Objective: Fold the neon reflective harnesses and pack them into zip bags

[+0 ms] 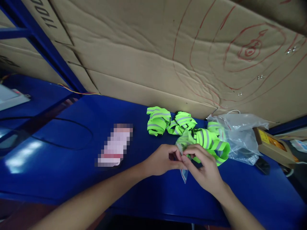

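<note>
My left hand [163,159] and my right hand [203,166] meet over the blue table [144,195]. Both pinch the edge of a small clear zip bag [184,175], whose red-lined corner hangs below the fingers. Something bright green shows through the bag's upper part, partly hidden by my hands. Right behind them lie neon green reflective straps with grey stripes: a rolled one [158,120] at the left, a looser bundle [183,123] beside it, and a looped strap [222,150] near my right hand.
Clear plastic bags [242,140] lie right of the straps, next to an open cardboard box [275,147] and a dark object [262,165]. A pixelated phone-like object [115,145] rests at left, with a black cable [72,147] beyond it. A cardboard wall [134,48] stands behind.
</note>
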The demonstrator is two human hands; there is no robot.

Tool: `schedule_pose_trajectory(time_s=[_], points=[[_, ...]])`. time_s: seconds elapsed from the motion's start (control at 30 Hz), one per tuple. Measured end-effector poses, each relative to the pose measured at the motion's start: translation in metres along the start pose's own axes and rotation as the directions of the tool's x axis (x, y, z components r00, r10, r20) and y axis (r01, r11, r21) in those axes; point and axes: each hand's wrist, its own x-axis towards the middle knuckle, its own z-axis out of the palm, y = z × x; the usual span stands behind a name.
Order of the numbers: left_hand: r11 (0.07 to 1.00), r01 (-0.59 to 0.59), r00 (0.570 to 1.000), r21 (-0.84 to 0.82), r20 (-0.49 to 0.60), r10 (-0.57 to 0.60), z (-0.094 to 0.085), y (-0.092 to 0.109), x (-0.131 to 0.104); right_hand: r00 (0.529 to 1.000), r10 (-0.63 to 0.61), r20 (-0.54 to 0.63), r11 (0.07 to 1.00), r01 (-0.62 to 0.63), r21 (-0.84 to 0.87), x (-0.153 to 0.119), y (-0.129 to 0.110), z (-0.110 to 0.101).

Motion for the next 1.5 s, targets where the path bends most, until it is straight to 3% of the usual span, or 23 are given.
schedule_pose_trajectory(time_s=[0.13, 0.4, 0.5, 0.6, 0.73, 0.83, 0.9, 0.97, 1.1, 1.23, 1.37, 1.5], points=[[0.999, 0.013, 0.996, -0.034, 0.092, -0.009, -0.005, -0.001, 0.003, 0.996, 0.061, 0.058, 0.993, -0.066, 0.096, 0.002, 0.005, -0.006], [1.0, -0.03, 0.992, 0.008, 0.12, 0.029, -0.006, 0.001, 0.001, 0.992, 0.068, 0.104, 0.994, -0.077, 0.084, 0.003, 0.006, -0.011], [0.998, -0.051, 0.997, 0.033, 0.066, 0.048, -0.001, 0.002, -0.003, 0.995, 0.082, 0.062, 0.995, -0.086, 0.06, 0.003, 0.006, -0.009], [0.985, -0.11, 0.993, 0.13, -0.017, 0.113, 0.003, 0.003, -0.005, 0.993, 0.11, -0.052, 0.994, -0.109, 0.023, 0.001, 0.007, -0.009], [0.964, -0.149, 0.934, 0.218, -0.29, 0.21, -0.003, 0.009, -0.002, 0.957, 0.149, -0.248, 0.989, -0.147, 0.027, 0.001, 0.016, -0.018], [0.987, -0.157, 0.888, -0.023, -0.441, 0.131, -0.01, 0.018, 0.002, 0.933, 0.243, -0.264, 0.97, -0.227, 0.091, 0.005, 0.029, -0.023], [0.945, -0.155, 0.905, -0.29, -0.426, 0.018, -0.013, 0.024, 0.004, 0.911, 0.358, -0.206, 0.933, -0.337, 0.13, 0.009, 0.038, -0.023], [0.846, -0.145, 0.928, -0.513, -0.367, -0.064, -0.014, 0.027, 0.005, 0.891, 0.427, -0.154, 0.902, -0.406, 0.148, 0.011, 0.047, -0.019], [0.732, -0.159, 0.942, -0.662, -0.323, -0.088, -0.014, 0.024, 0.008, 0.855, 0.476, -0.208, 0.875, -0.436, 0.209, 0.009, 0.061, -0.008], [0.633, -0.179, 0.947, -0.753, -0.306, -0.096, -0.017, 0.018, 0.011, 0.79, 0.575, -0.214, 0.784, -0.456, 0.422, 0.009, 0.068, 0.002], [0.75, -0.202, 0.921, -0.63, -0.382, -0.074, -0.018, 0.015, 0.012, 0.772, 0.547, -0.322, 0.796, -0.361, 0.486, 0.02, 0.066, -0.002], [0.853, -0.258, 0.844, -0.453, -0.535, -0.028, -0.014, 0.01, 0.012, 0.739, 0.419, -0.528, 0.887, -0.209, 0.411, 0.043, 0.044, -0.026]])
